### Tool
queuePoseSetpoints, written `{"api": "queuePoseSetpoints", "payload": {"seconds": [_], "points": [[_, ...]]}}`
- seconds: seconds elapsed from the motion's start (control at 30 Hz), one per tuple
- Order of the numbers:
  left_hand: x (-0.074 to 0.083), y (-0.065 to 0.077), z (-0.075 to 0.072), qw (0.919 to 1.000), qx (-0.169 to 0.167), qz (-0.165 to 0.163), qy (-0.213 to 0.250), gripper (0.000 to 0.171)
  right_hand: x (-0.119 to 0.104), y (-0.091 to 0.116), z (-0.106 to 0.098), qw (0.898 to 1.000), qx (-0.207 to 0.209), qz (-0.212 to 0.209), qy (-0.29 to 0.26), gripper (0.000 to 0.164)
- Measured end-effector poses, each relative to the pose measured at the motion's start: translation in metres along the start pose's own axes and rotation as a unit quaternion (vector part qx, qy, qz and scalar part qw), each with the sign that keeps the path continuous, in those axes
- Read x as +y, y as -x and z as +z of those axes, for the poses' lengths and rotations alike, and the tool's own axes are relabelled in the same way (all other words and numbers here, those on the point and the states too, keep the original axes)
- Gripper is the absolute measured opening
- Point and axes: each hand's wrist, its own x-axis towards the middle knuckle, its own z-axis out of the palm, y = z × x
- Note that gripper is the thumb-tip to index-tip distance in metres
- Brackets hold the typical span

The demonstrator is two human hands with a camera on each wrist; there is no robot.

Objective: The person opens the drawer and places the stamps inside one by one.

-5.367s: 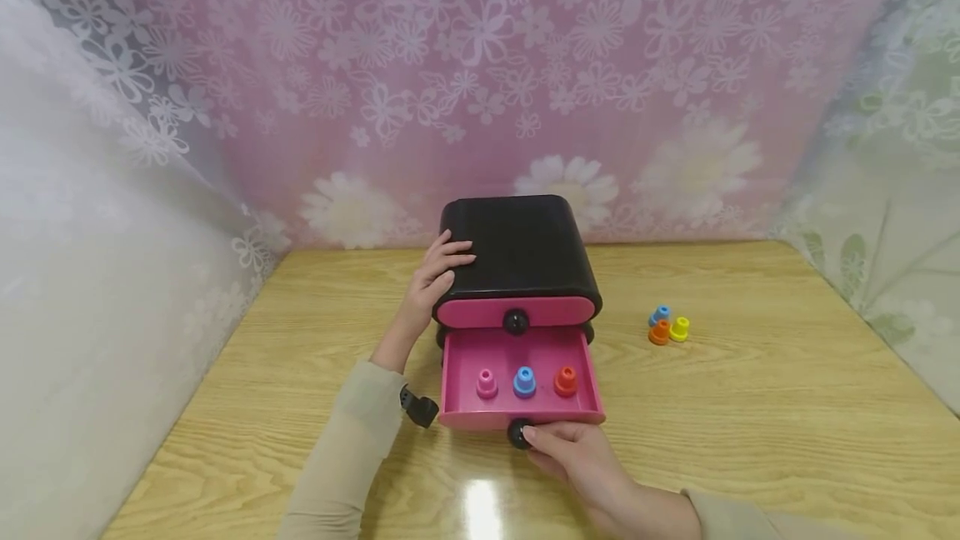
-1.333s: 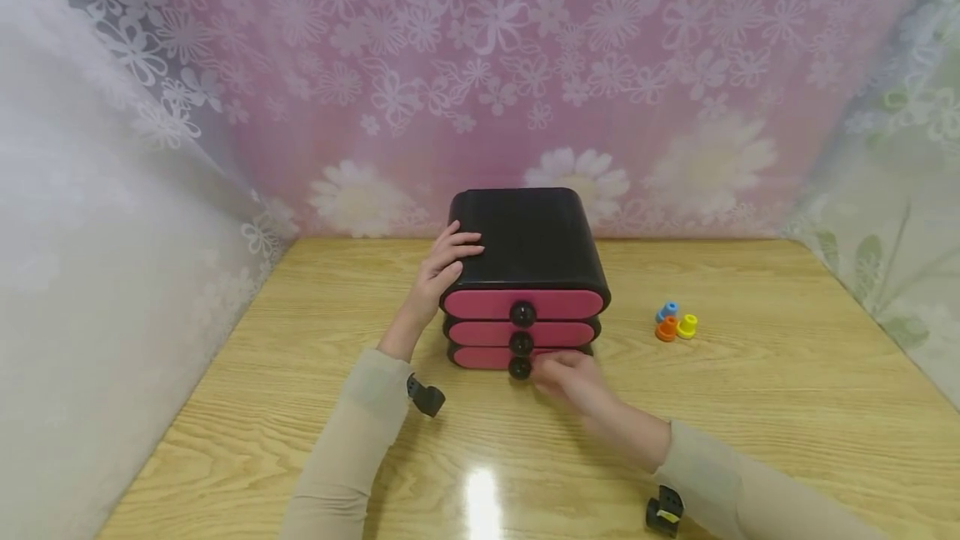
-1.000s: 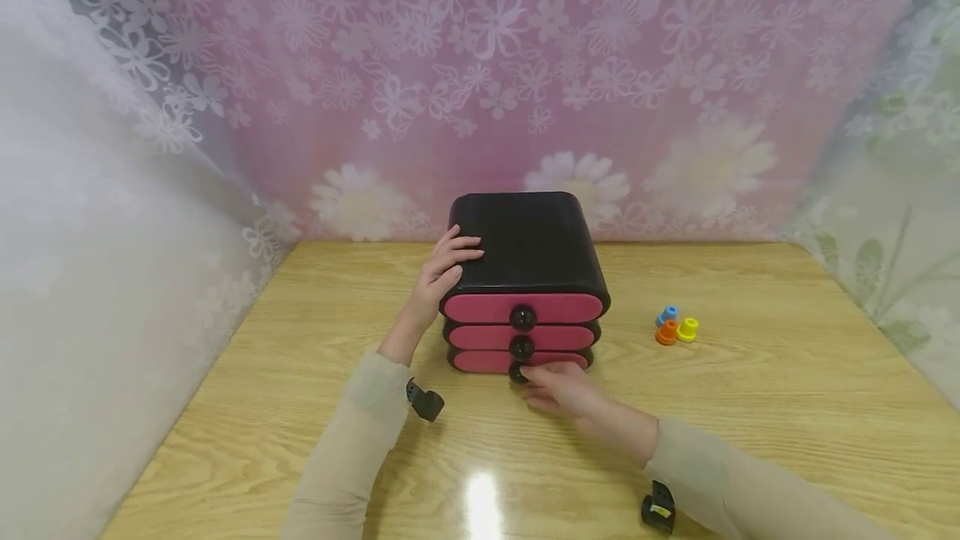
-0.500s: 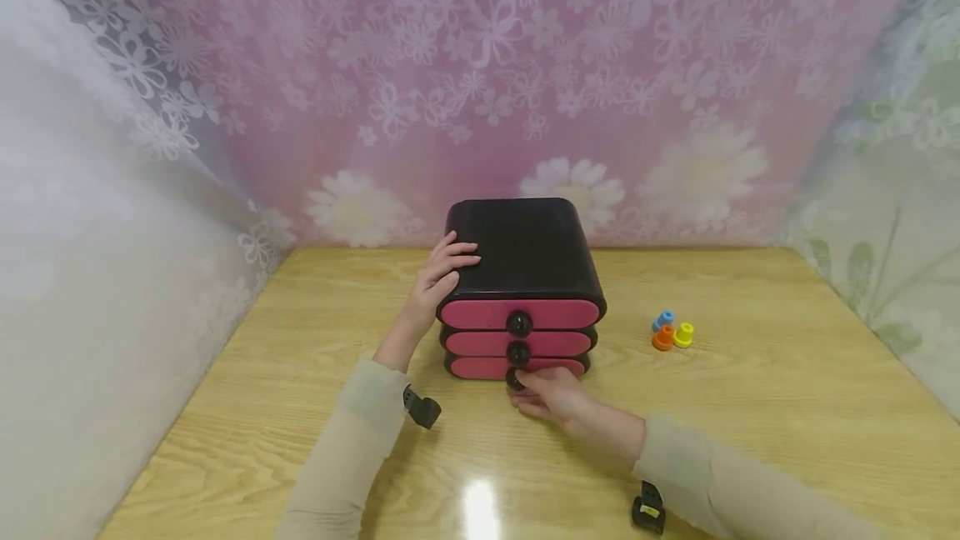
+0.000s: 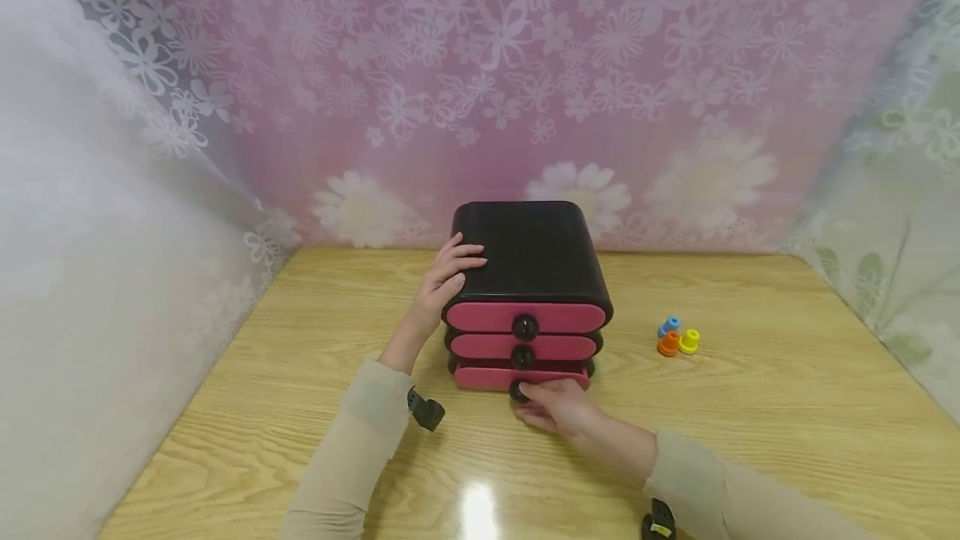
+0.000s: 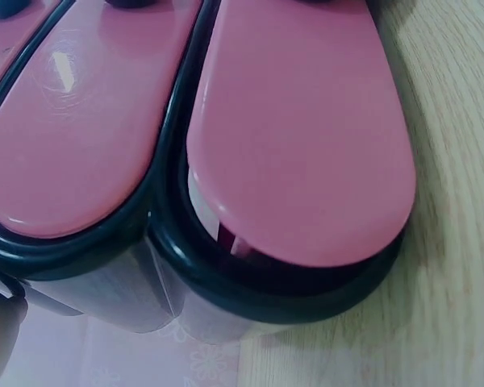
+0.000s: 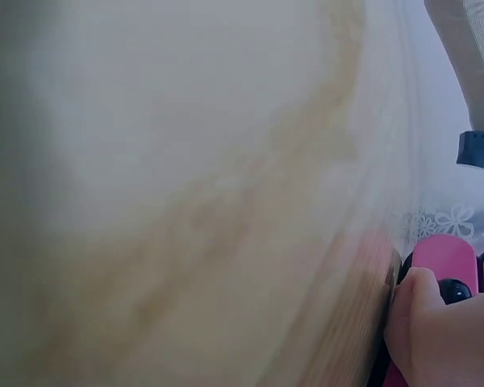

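A small black chest [image 5: 528, 252] with three pink drawers stands in the middle of the table. My left hand [image 5: 438, 283] rests on its left top edge, fingers laid nearly straight over the black top. Low at the front, my right hand [image 5: 562, 408] pinches the round black knob [image 5: 517, 392] of the bottom drawer [image 5: 480, 378]. That drawer is pulled out slightly; the left wrist view shows a gap behind its pink front [image 6: 298, 137]. The top drawer [image 5: 480, 317] and middle drawer [image 5: 480, 347] are closed. The right wrist view shows my right hand [image 7: 436, 322] at the drawer fronts.
Right of the chest, a blue peg-like cone [image 5: 670, 325], an orange one [image 5: 668, 345] and a yellow one [image 5: 689, 342] stand close together on the wooden table [image 5: 750, 407]. A flowered curtain [image 5: 375, 90] hangs behind the table.
Earliest, the middle drawer stood open with three coloured cones inside; it was then pushed closed. My right hand moved down to the bottom knob and has now drawn that drawer out slightly. The left hand stayed put.
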Motion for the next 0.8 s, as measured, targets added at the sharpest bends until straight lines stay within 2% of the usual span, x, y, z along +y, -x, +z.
{"api": "queuePoseSetpoints", "payload": {"seconds": [0.1,0.2,0.53,0.8], "points": [[0.010,-0.002,0.002,1.0000,0.001,0.001,-0.002,0.031,0.001,0.004,0.001,1.000,-0.007,0.002,0.003,0.032],[0.012,-0.003,0.002,1.0000,0.000,0.000,-0.004,0.031,0.001,0.008,0.001,1.000,-0.013,0.008,0.005,0.032],[0.010,-0.006,0.002,0.9999,-0.002,-0.006,-0.010,0.032,0.003,0.023,-0.004,0.999,-0.048,0.001,0.007,0.037],[0.012,-0.002,0.002,0.9998,-0.002,-0.015,-0.016,0.032,0.012,0.034,-0.002,0.998,-0.052,0.022,0.013,0.038]]}}
